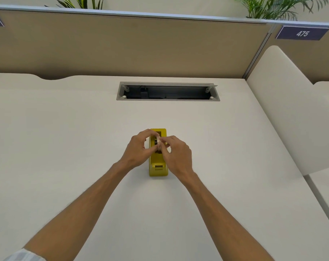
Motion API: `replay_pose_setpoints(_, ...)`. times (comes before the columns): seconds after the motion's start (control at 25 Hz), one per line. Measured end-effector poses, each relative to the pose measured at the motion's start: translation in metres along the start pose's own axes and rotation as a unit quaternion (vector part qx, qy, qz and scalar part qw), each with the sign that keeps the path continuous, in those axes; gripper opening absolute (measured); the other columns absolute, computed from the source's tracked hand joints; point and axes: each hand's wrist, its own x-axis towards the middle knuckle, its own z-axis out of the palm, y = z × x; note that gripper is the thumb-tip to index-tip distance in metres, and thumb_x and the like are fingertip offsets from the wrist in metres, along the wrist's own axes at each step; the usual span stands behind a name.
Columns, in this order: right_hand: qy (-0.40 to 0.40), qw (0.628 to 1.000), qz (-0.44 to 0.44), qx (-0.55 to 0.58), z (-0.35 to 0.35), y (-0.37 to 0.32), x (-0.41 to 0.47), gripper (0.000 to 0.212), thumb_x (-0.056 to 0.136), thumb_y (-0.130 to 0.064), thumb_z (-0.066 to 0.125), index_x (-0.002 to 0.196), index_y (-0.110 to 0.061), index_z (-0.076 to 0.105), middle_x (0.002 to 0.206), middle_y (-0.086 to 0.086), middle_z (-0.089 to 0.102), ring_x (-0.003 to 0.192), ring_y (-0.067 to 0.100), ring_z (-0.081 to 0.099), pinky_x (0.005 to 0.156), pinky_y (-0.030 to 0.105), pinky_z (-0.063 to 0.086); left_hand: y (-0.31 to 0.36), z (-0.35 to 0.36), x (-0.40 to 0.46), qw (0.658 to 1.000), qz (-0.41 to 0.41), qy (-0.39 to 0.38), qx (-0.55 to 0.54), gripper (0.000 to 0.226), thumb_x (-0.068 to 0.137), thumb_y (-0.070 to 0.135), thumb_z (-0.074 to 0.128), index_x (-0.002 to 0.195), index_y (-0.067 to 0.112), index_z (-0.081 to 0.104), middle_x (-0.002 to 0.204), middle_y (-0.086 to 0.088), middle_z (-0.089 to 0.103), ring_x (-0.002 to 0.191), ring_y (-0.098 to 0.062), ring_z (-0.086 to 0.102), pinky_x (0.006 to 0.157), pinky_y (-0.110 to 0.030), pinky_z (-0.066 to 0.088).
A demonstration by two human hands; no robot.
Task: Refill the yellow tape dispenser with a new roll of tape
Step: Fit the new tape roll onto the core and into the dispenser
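Both hands' grip (161, 145) pinches tape roll (158, 143) over yellow dispenser (158, 167).

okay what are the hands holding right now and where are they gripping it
Both hands, left and right, pinch the tape roll by its outer edges, upright over the yellow dispenser.

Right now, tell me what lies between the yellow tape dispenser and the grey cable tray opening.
Nothing: head view shows bare white desk between yellow tape dispenser and grey cable tray opening.
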Motion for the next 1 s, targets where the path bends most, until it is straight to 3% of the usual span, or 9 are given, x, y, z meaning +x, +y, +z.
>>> replay_pose_setpoints(0.6, -0.06, 0.997, 0.004, -0.054, -0.003, -0.007, 0.026, 0.026, 0.097, -0.031, 0.047, 0.105, -0.021, 0.069, 0.097, -0.001, 0.062, 0.079, 0.019, 0.062, 0.065, 0.036, 0.052, 0.007, 0.0, -0.002, 1.0, -0.003, 0.014, 0.015, 0.05, 0.076, 0.041, 0.065, 0.123, 0.026, 0.056, 0.116, 0.012, 0.064, 0.113, -0.006, 0.057, 0.097, -0.032, 0.048)
replay_pose_setpoints(1.0, -0.076, 0.996, 0.007, -0.045, -0.008, -0.006, 0.028, 0.025, 0.095, -0.03, 0.05, 0.104, -0.021, 0.072, 0.097, -0.003, 0.064, 0.083, 0.017, 0.063, 0.064, 0.029, 0.045, 0.007, -0.001, 0.004, 0.999, -0.004, 0.01, 0.033, 0.063, 0.075, 0.033, 0.074, 0.131, 0.019, 0.051, 0.119, 0.005, 0.063, 0.119, -0.014, 0.051, 0.103, -0.035, 0.042)
